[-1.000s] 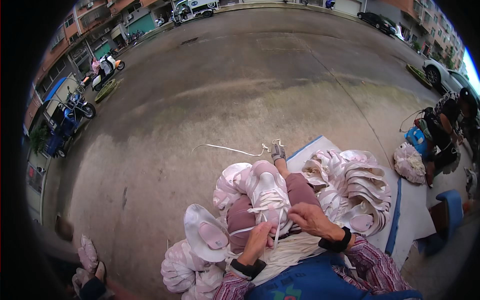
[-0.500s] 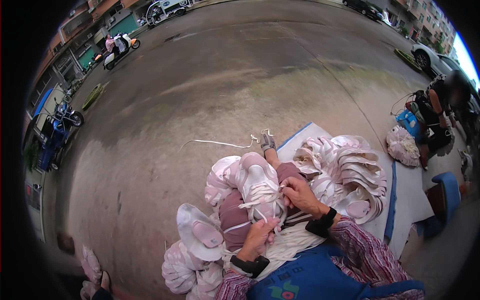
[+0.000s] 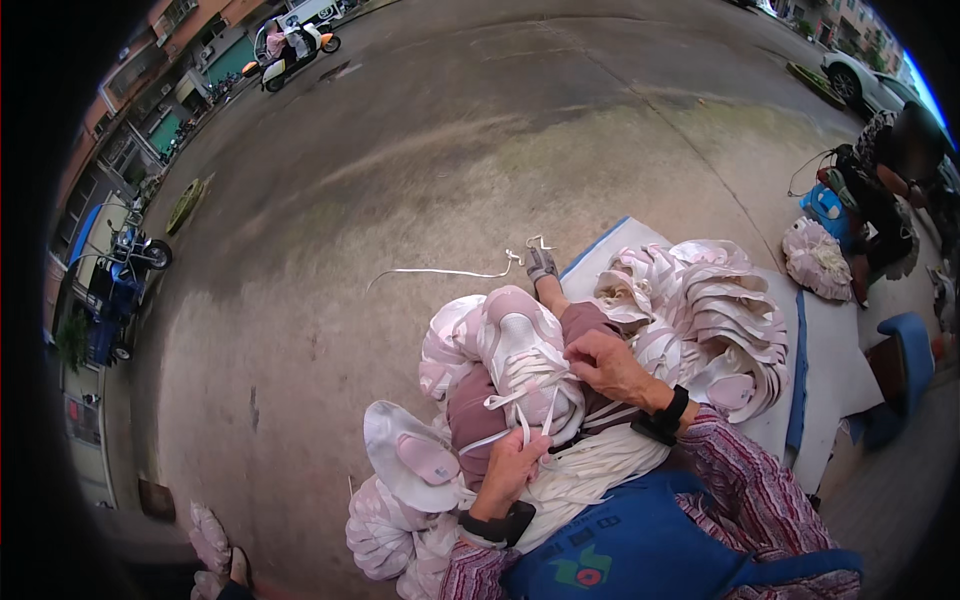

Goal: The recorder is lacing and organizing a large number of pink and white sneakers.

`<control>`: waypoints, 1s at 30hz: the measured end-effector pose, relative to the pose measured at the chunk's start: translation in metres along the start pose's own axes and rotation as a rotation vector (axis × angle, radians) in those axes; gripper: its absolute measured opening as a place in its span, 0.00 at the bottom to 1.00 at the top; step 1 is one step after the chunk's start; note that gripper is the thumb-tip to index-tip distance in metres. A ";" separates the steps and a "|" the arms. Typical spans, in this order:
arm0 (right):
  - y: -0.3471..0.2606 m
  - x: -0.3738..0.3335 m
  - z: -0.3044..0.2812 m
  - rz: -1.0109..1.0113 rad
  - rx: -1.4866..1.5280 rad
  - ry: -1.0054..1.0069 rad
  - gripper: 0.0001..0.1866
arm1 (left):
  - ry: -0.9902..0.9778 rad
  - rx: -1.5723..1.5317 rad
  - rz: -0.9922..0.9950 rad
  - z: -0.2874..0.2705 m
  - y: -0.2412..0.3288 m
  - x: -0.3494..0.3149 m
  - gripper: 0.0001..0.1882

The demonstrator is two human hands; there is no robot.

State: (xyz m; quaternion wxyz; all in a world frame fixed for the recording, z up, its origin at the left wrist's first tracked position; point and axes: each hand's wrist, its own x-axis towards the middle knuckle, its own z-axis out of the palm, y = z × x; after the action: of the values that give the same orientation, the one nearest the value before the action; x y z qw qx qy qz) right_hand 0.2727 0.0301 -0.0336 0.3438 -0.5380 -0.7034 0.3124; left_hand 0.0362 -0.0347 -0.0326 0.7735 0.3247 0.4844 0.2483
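A white and pink shoe upper [image 3: 518, 325] lies across my lap, its front threaded with white shoelace [image 3: 528, 372]. My left hand [image 3: 510, 468] is closed at its near end, pinching lace that rises in two strands from the fingertips. At the right edge of the lacing, my right hand [image 3: 612, 368] is closed with its fingertips on the lace; the exact grip is partly hidden. A bundle of loose white laces [image 3: 590, 468] rests on my lap over a blue apron [image 3: 640, 535]. One flat upper [image 3: 410, 450] with a pink patch sits left of my left hand.
Stacked uppers [image 3: 735, 320] lie on a pale board [image 3: 640, 236] to the right, and more [image 3: 380, 530] pile at lower left. A loose lace [image 3: 440, 271] is on the ground. A person [image 3: 895, 165] bends at far right near a blue chair [image 3: 908, 360]. A scooter [image 3: 290, 55] is on the road.
The view has shifted slightly. My right hand has turned, its fingers curling more over the upper's edge. The left hand still pinches lace. The scooter has moved right along the road.
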 end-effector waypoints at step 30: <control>-0.006 0.008 0.013 0.590 0.960 -0.223 0.08 | 0.033 0.437 0.066 -0.026 -0.015 -0.061 0.13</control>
State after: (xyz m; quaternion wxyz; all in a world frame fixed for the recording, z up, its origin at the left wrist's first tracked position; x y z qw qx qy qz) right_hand 0.2572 0.0356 -0.0346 0.3717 -0.4590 -0.3349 0.7342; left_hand -0.0110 -0.0800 -0.0161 0.6681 0.4962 0.5284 0.1679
